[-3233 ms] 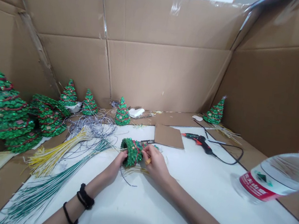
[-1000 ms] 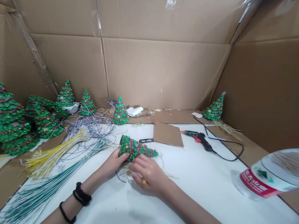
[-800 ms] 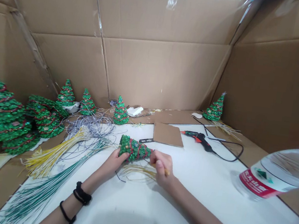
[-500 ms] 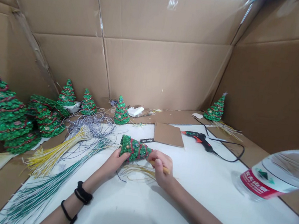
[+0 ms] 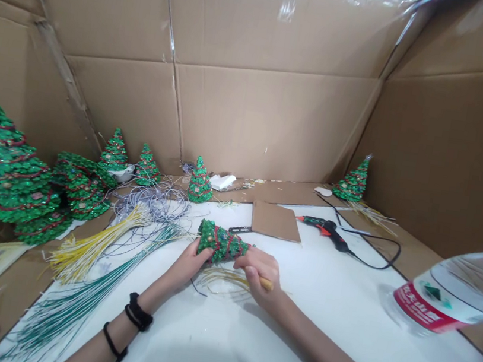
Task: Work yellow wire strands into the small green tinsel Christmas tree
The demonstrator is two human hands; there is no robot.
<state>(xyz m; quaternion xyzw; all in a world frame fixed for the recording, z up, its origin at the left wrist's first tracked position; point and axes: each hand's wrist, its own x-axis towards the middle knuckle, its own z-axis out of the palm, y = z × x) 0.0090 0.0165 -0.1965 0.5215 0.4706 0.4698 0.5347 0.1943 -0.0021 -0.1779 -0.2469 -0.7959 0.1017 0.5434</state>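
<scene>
A small green Christmas tree (image 5: 222,243) with red garland lies on its side above the white board, tip pointing right. My left hand (image 5: 189,262) is closed around its wide base, thumb along the near side. At the tip, my right hand (image 5: 260,275) grips a tool by its wooden handle (image 5: 266,283); the working end is hidden by the fingers and the tree. Pale yellow strands (image 5: 225,279) lie on the board just below the tree.
Bundles of yellow strands (image 5: 92,247) and green strands (image 5: 103,287) spread left, beside tangled wire (image 5: 149,201). Finished-looking trees (image 5: 21,180) stand at left and back. A cardboard square (image 5: 277,222), glue gun (image 5: 328,232) and large water bottle (image 5: 436,298) are at right. Cardboard walls (image 5: 270,107) surround the table.
The camera view has shifted slightly, so everything sits a bit farther right. Both hands keep the same hold on the tree and the wooden-handled tool, with little movement between them.
</scene>
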